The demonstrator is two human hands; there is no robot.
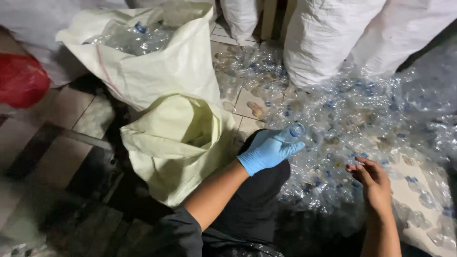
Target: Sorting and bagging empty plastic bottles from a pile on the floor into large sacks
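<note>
Down at the bottom edge, closest to us, our dark sleeve (178,233) and bent knee in dark cloth (254,195) fill the lower middle. Up from there, our left hand (267,148) wears a blue glove and is closed around a clear plastic bottle (291,132), its open neck pointing up and to the right. That bottle sits above our knee, just right of the pale yellow sack (176,143) whose mouth gapes open beside the glove.

Over on the right, our bare right hand (373,180) hovers low over the heap of crushed clear bottles (362,119), fingers curled with the tips drawn together; we cannot tell whether anything is pinched between them. The heap spreads across the tiled floor (247,102), dotted with blue caps, and runs up against two tall white sacks (328,33) at the top right.

Behind the open yellow sack stands a second pale sack (157,66), leaning and stuffed with clear bottles showing at its top. Far left, a red bag (21,81) pokes in at the edge, with bare tiles (66,114) below it.
</note>
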